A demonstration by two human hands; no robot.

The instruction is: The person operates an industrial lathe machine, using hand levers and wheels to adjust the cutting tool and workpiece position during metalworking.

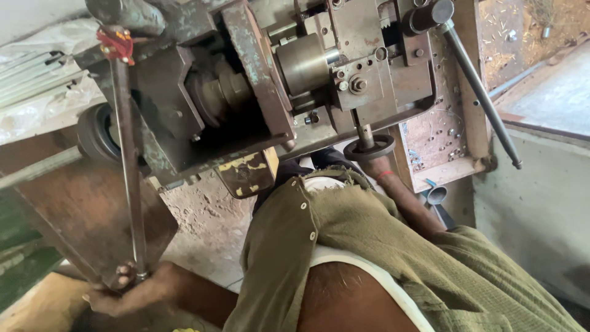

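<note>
The left hand [123,289] has its fingers closed round the near end of a long lever [126,166]. The right hand [376,165] reaches up to the handwheel [369,148] on the machine [246,74]; whether its fingers grip cannot be told.

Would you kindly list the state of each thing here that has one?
Left hand: closed around the lower end of the long lever rod.
Right hand: reaching up to the round handwheel.
Shirt: hanging unbuttoned.
Black-knobbed handle: untouched.

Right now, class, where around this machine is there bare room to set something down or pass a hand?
Bare floor lies between the brown sheet and the olive shirt. It is crowded by the handwheel, where the right hand reaches, and at the long rod, gripped by the left hand.
</note>
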